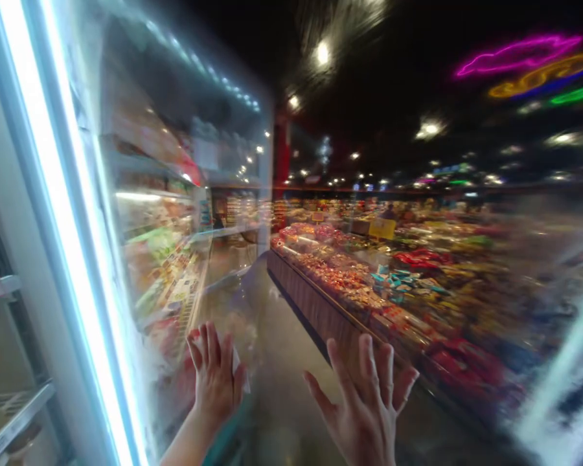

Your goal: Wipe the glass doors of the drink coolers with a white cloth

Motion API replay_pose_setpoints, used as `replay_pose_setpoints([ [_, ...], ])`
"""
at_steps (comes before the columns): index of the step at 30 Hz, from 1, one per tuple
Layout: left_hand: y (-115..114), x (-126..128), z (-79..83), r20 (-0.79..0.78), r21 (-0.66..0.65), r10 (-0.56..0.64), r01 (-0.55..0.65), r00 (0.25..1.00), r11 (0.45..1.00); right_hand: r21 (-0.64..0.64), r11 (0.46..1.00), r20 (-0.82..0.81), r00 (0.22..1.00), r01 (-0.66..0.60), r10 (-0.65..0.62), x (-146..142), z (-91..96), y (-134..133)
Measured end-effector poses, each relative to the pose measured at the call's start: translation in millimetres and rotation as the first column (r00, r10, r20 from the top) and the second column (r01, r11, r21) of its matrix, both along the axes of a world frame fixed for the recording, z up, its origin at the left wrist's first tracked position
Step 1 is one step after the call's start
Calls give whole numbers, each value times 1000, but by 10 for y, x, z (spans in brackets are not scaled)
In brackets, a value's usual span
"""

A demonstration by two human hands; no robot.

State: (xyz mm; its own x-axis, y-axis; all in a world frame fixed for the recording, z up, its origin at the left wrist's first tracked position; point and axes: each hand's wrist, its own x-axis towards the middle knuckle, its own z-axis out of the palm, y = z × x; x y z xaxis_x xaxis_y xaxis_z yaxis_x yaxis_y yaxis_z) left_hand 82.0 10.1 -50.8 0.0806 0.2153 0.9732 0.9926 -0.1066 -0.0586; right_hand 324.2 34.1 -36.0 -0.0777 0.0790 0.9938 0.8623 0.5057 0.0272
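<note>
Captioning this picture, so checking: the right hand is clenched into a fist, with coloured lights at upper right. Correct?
No: the right hand is open and spread, as the head view shows; the coloured lights are at upper right.

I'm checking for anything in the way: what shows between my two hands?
In the head view, a small pale scrap shows beside the left hand; from there to the right hand, only blurred floor shows.

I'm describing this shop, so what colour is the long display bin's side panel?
The side panel is brown, clearest in the head view.
</note>
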Motion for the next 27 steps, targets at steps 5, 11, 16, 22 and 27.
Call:
replay_pose_setpoints([
  [5,-44,-377,-42,111,-8,43,-42,993,999,4,1000,-37,999,21,-21,69,-36,-10],
  [11,-87,-744,-195,176,-18,39,-37,984,999,-12,1000,-108,994,17,-18,94,-175,0],
  [16,-180,-946,-401,153,-36,29,-23,988,999,-14,1000,-124,992,16,-18,168,-168,4],
  [22,-131,-1231,-182,225,-27,25,-19,974,999,5,1000,-109,994,-6,7,166,-172,-10],
  [27,-208,-1206,-401,169,-46,3,5,986,999,-58,998,-143,989,17,-25,-66,-330,-61],
])
